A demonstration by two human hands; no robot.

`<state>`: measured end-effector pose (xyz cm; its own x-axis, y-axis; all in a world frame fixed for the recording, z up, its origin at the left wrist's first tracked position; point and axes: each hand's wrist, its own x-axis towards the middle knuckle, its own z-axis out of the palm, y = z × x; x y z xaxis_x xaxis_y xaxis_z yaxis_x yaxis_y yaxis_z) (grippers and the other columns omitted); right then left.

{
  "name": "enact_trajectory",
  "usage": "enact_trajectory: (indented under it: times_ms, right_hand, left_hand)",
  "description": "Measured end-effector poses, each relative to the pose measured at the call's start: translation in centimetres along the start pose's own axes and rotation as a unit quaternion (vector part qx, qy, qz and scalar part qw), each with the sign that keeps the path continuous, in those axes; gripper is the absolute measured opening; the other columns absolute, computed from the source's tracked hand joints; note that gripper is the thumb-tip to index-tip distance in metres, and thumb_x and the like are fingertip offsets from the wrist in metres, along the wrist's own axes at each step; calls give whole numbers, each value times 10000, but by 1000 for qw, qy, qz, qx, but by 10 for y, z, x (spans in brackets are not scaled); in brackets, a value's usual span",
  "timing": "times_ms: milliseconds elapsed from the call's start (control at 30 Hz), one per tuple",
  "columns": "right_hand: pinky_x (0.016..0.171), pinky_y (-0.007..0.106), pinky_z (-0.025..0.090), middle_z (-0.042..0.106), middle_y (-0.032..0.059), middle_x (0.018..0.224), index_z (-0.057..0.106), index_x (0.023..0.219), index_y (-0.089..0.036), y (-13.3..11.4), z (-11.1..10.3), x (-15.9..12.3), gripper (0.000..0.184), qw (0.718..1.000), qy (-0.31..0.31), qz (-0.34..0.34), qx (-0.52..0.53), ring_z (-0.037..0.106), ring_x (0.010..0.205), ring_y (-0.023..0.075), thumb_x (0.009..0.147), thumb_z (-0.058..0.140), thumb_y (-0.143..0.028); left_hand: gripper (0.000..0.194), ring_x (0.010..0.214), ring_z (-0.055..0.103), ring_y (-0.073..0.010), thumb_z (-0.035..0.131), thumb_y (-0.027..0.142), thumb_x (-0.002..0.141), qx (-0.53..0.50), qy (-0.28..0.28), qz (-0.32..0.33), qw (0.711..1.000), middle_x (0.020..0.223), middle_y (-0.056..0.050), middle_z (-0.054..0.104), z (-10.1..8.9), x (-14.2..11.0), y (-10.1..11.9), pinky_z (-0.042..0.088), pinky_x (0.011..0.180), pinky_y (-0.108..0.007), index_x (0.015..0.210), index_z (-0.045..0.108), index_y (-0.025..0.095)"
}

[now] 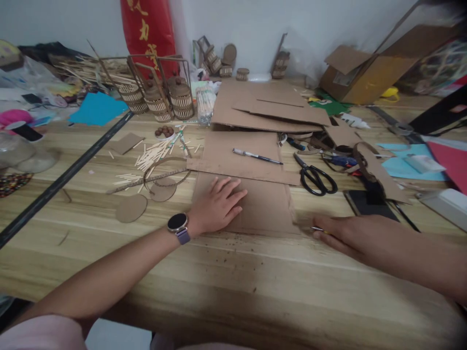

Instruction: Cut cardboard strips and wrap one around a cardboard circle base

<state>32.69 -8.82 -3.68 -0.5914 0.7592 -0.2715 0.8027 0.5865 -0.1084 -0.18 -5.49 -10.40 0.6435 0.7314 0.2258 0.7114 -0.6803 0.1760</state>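
The left hand (215, 206) lies flat on the cardboard (259, 209), fingers spread; at its right, the right hand's (337, 236) fingers pinch a small tool (316, 229).

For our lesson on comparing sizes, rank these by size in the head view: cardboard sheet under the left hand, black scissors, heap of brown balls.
1. Cardboard sheet under the left hand
2. Black scissors
3. Heap of brown balls, though it lies farther back than the scissors

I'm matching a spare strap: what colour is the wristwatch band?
Purple wristwatch band, best seen in the head view.
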Motion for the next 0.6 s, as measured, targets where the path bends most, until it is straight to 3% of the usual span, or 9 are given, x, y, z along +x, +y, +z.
enact_trajectory:
  times_ms: [200, 333, 467, 600]
  right_hand:
    - [489, 269, 299, 730, 46, 782, 590, 973, -189, -74, -14, 51, 194, 996, -52, -47, -47, 695, 648, 202, 993, 432, -300]
    - [487, 268, 296, 733, 75, 783, 630, 902, -161, -117, -8, 95, 186, 991, -1, -94, -98, 709, 684, 215, 975, 487, -254]
    - [460, 270, 290, 740, 79, 772, 648, 892, -156, -132, -3, 117, 185, 987, -1, -119, -110, 718, 660, 220, 953, 474, -173]
    - [453, 275, 312, 746, 80, 813, 656, 896, -164, -134, -4, 119, 201, 982, -2, -139, -125, 723, 673, 226, 920, 468, -98]
  left_hand:
    - [356, 1232, 538, -240, 344, 282, 1019, -161, 115, -82, 977, 1270, -109, 631, -1, 2, -16, 434, 1080, -478, 1203, 634, 187]
    - [317, 1163, 588, -217, 362, 243, 1001, -211, 156, -111, 959, 1188, -99, 671, -3, 0, -20, 472, 1039, -433, 1110, 651, 171]
    - [296, 1133, 608, -191, 361, 211, 998, -225, 160, -123, 953, 1161, -80, 683, -4, 2, -19, 488, 1023, -393, 1075, 644, 176]
    - [277, 1106, 613, -178, 373, 191, 995, -235, 171, -123, 949, 1125, -83, 689, -4, 3, -18, 492, 1007, -348, 1054, 641, 156]
